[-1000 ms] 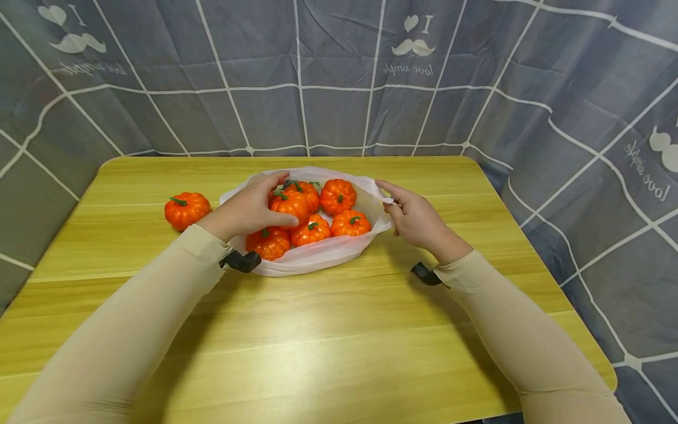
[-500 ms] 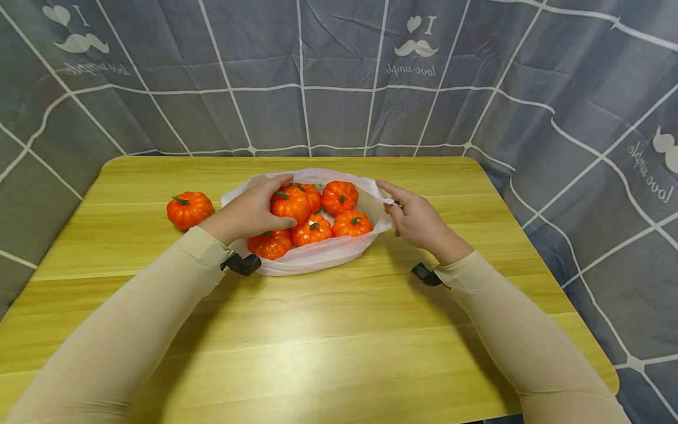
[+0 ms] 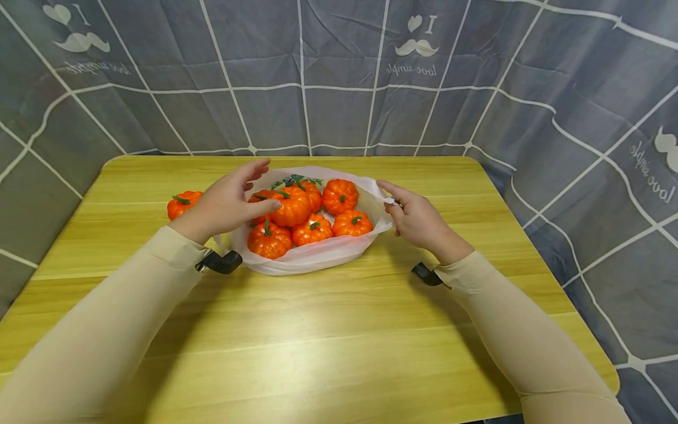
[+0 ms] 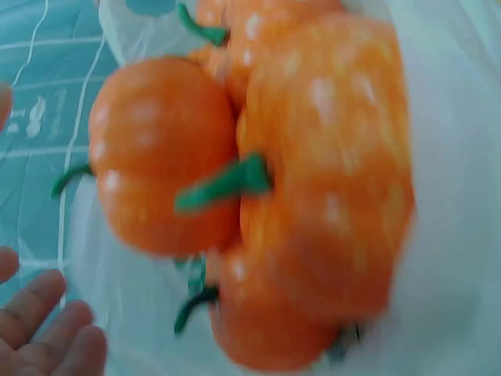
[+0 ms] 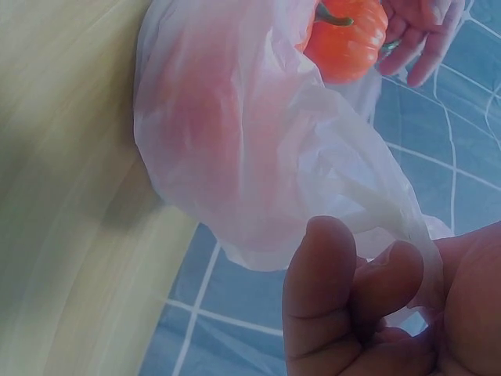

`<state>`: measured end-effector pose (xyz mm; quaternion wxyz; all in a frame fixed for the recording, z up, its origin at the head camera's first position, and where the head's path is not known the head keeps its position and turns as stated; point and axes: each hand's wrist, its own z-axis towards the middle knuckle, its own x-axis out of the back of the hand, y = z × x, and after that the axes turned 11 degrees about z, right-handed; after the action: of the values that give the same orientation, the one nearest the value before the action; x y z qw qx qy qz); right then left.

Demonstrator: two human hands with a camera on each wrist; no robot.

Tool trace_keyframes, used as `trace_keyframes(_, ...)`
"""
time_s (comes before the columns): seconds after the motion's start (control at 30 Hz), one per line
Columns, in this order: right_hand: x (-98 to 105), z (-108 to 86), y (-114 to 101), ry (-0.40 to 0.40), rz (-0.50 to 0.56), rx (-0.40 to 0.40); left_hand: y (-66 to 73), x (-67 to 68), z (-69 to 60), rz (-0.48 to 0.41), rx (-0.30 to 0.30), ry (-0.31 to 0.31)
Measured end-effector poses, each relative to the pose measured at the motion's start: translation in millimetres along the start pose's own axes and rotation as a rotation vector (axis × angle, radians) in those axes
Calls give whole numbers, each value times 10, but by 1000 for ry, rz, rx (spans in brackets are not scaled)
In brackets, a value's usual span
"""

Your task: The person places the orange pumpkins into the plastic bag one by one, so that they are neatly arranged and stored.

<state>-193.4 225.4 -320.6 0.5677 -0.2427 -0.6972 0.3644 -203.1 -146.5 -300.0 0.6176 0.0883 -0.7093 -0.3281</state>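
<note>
Several small orange pumpkins with green stems [image 3: 311, 230] lie in a thin white plastic bag [image 3: 312, 264] whose mouth is spread wide. My left hand [image 3: 225, 200] hovers over the bag's left edge, fingers apart, holding nothing. Closest to it is the upper pumpkin [image 3: 293, 207], which rests on the others. In the left wrist view that pumpkin [image 4: 329, 172] is large and blurred, and the left fingers [image 4: 47, 321] are apart from it. My right hand [image 3: 421, 227] pinches the bag's right rim; the right wrist view shows its curled fingers [image 5: 321, 274] holding the plastic.
One more pumpkin [image 3: 182, 204] sits on the wooden table [image 3: 318, 330] left of the bag, partly hidden behind the left hand. A grey checked curtain [image 3: 339, 118] hangs behind the table and along its sides.
My left hand has let go of the upper pumpkin and drawn back to the left, its fingers opening. The pumpkin stays in the bag. My right hand keeps its hold.
</note>
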Motion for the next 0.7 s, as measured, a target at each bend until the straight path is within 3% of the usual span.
trace_keyframes(0.13,0,0,8,1,13,3,-154,129,-100,-16,-5,143)
trace_keyframes(0.27,0,1,18,4,17,7,-351,259,-181,67,46,238)
trace_keyframes(0.57,-2,2,25,5,16,9,-868,446,-287,268,181,258)
trace_keyframes(0.7,-2,1,25,3,12,13,-1059,454,-323,315,245,210)
